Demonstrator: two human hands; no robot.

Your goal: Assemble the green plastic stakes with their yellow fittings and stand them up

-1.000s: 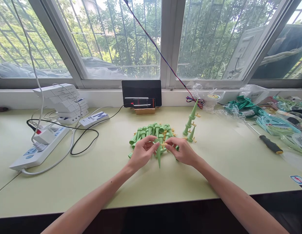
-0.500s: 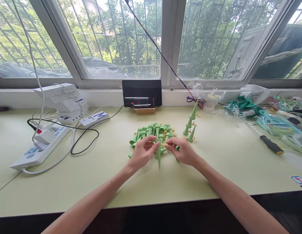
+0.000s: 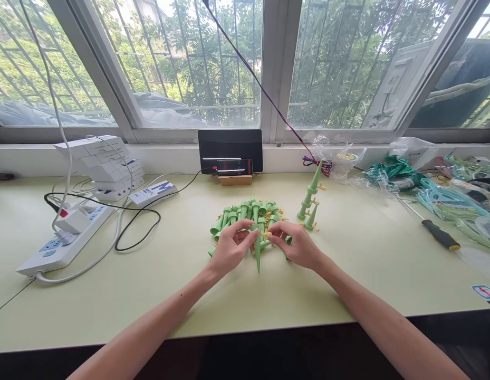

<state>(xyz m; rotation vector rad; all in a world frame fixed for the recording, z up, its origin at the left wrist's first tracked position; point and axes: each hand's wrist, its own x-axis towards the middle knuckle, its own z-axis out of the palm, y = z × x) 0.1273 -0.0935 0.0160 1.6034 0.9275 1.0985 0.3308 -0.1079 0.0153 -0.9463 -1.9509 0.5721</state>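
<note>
My left hand (image 3: 233, 245) pinches a green plastic watering spike (image 3: 258, 253) near its wide top; the point faces down. At the spike's right side sits a small yellow valve (image 3: 266, 236), and the thumb and fingers of my right hand (image 3: 295, 244) are closed on its outer end. Behind both hands lies a pile of similar green spikes (image 3: 245, 209), with yellow valves (image 3: 282, 215) among them at the right. To the right of the pile stands a stack of green spikes (image 3: 307, 202) with yellow valves fitted, and a single fitted spike (image 3: 311, 219) beside it.
A power strip (image 3: 66, 243) with cables and white boxes (image 3: 106, 163) are on the left. A phone (image 3: 234, 167) leans on a dark tablet (image 3: 229, 142) at the back. On the right lie a screwdriver (image 3: 440, 235) and bagged tubing (image 3: 442, 198).
Both hands stay almost in place. The fingertips of my right hand have shifted very slightly at the yellow valve; the spike has barely moved.
</note>
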